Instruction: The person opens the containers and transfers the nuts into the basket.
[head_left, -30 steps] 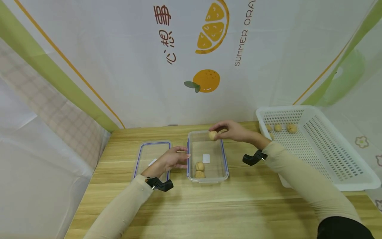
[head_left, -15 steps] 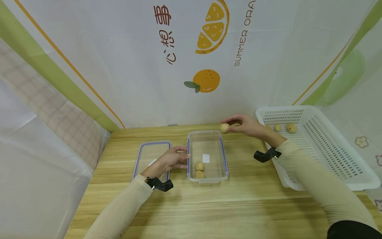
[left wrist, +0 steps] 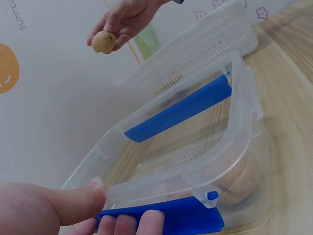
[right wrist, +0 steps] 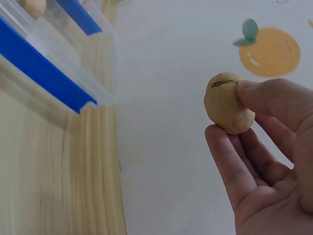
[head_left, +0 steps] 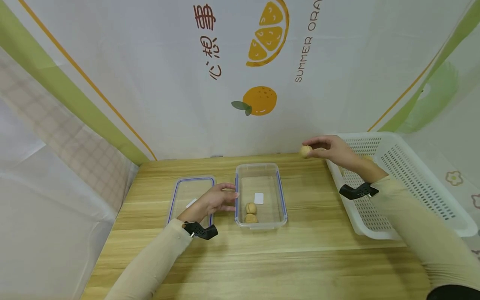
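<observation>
My right hand (head_left: 333,152) pinches a walnut (right wrist: 229,103) between thumb and fingertips, raised near the left end of the white basket. A clear plastic food container (head_left: 271,214) with blue side clips stands upright on the table, its top uncovered. Two walnuts (head_left: 251,208) lie inside at its near left corner. At the container's left side, my left hand (head_left: 211,198) grips the wall. In the left wrist view its thumb is at the rim and its fingertips press on the blue clip (left wrist: 188,215).
A clear lid (head_left: 181,191) with a blue seal lies flat left of the container, partly under my left forearm. The white perforated basket (head_left: 431,179) holds more walnuts, mostly hidden by my right arm. A printed curtain (head_left: 172,104) hangs behind the wooden table (head_left: 262,262).
My right hand has moved right and upward with the walnut, from over the container's far right corner to beside the basket. The left hand and the container have stayed in place.
</observation>
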A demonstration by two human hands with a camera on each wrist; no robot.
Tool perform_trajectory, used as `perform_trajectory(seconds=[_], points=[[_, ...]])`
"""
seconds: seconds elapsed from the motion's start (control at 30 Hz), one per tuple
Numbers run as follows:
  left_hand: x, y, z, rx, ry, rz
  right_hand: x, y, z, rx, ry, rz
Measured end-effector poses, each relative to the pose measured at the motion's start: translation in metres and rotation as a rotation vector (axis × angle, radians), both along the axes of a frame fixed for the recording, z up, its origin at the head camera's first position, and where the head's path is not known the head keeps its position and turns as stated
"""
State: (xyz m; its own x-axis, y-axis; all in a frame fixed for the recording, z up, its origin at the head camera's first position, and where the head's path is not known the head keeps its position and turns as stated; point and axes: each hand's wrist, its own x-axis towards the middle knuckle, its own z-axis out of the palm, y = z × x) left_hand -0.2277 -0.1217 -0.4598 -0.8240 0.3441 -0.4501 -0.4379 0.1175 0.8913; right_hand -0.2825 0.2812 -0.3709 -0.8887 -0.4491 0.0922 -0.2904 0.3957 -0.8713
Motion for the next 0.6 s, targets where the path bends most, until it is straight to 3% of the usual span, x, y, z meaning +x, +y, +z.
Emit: perform_trajectory(seconds=[0.27,0.6], points=[[-0.001,0.0,0.001,-0.015,-0.007,-0.007,0.005,0.025,0.003,0.059,-0.015,-0.097],[-0.001,0.0,0.001,-0.008,-0.01,0.003,0.002,0.06,-0.01,0.061,-0.061,-0.179]])
